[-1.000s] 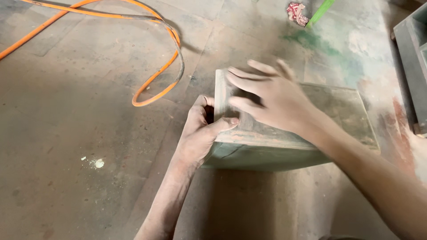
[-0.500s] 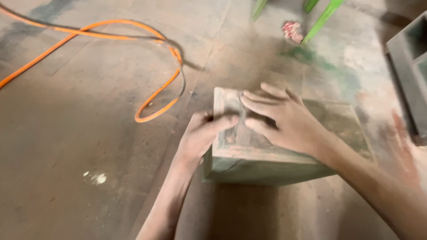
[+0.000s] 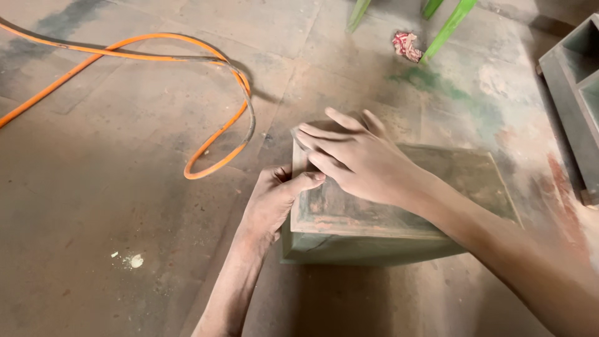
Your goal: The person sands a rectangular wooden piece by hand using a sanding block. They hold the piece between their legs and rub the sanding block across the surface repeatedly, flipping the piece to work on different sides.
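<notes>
Since the half-second before, the right hand [image 3: 355,159] had slid a little farther toward the box's left edge, and the view had drifted so that the cable sat lower in frame. The dusty grey-green rectangular wooden box [image 3: 399,206] lay on the floor directly under both hands, its broad framed face turned up.

The right hand was spread flat, fingers [image 3: 331,134] long and nearly together, palm pressed down on the top face beside the left rim; it gripped nothing that showed, though something thin could have hidden beneath the palm, and that could not be told. It looked like a pressing or rubbing posture, weight going straight down into the panel.

The left hand [image 3: 274,200] was curled against the box's left end, thumb hooked over the upper edge just under the right fingertips, the other fingers tucked against the side. Judging by that clamp, it was there to stop the box from skidding.

Beyond the left hand's knuckles, well apart, looped an orange flexible cable [image 3: 206,156]. Far past the right fingertips lay a crumpled red-and-white scrap [image 3: 407,45] beside slanted green legs [image 3: 449,28]. Off the right forearm's outer side stood a grey open-compartment wooden frame [image 3: 571,81].
</notes>
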